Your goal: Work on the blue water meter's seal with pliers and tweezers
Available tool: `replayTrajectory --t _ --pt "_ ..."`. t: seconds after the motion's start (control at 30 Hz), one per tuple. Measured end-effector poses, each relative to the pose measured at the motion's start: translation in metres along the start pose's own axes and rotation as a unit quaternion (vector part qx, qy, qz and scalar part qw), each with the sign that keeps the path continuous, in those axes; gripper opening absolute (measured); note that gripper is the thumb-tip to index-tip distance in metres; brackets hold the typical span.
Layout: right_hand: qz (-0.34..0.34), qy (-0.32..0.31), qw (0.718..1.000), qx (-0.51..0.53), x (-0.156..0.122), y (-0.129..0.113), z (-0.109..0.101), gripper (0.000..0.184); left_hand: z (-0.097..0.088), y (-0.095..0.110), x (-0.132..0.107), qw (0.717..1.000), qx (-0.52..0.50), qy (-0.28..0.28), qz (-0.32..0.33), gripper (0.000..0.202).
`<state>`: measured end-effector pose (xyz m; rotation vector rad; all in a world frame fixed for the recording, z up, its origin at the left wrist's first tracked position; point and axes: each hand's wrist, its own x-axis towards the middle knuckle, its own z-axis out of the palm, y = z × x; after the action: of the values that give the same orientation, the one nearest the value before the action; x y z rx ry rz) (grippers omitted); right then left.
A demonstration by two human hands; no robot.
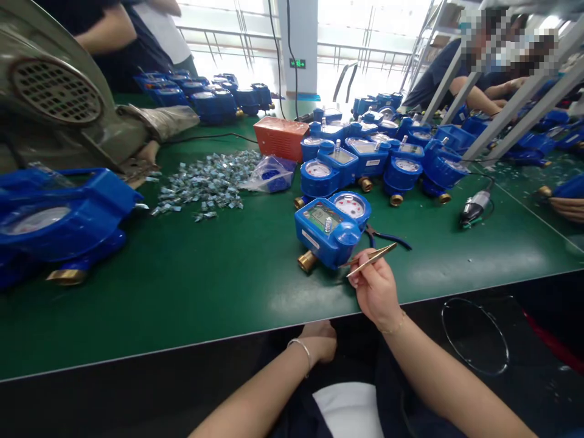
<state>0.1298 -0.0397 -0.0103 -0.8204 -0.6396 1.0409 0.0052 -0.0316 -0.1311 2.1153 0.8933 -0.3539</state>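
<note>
My right hand (378,293) is closed around a pair of gold-coloured tweezers (382,252), their pointed ends apart. Just beyond it on the green bench stands a blue water meter (314,228) with a round dial, a small display window and a brass pipe end. Behind that meter lie blue-handled pliers (396,238), partly hidden. My left hand (320,340), below a silver bangle, rests low at the bench's front edge. Its fingers are turned away and hidden, so whether it holds anything does not show.
Several blue meters (360,152) crowd the back, and more (59,219) stand at left beside a large blower (55,91). A heap of small parts (205,182), a plastic bag (271,174), an orange box (280,137) and an electric screwdriver (476,207) lie around. Co-workers are nearby.
</note>
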Motion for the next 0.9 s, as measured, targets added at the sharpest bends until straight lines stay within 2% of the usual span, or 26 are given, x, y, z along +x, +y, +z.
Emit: replayTrajectory --t 0.17,0.33,0.47,0.6,0.7,0.83,0.9 --pt "-0.008 -0.001 1.000 0.005 -0.001 0.001 -0.003 0.023 -0.001 -0.001 -0.001 0.996 0.067 -0.049 -0.013 0.025" --pt "-0.007 -0.007 1.000 0.003 0.000 0.002 -0.006 0.022 0.009 0.012 -0.004 0.992 0.092 -0.080 -0.025 0.035" --pt "-0.002 -0.011 1.000 -0.005 0.000 0.003 -0.006 0.022 0.014 0.021 0.003 0.987 0.107 -0.102 -0.065 0.031" --pt "0.001 -0.011 1.000 -0.003 -0.002 0.003 -0.004 0.023 0.008 0.024 0.002 0.987 0.099 -0.095 -0.088 0.023" --pt "0.005 -0.011 1.000 0.007 -0.003 0.004 -0.002 0.022 -0.003 0.029 -0.010 0.994 0.058 -0.063 -0.074 0.014" --pt "0.015 -0.018 1.000 0.021 -0.004 0.004 -0.001 0.021 -0.023 0.039 -0.044 0.998 -0.058 0.006 -0.013 0.004" --pt "0.018 -0.019 0.999 0.028 -0.004 0.003 0.000 0.020 -0.036 0.045 -0.067 0.990 -0.141 -0.001 0.009 0.009"
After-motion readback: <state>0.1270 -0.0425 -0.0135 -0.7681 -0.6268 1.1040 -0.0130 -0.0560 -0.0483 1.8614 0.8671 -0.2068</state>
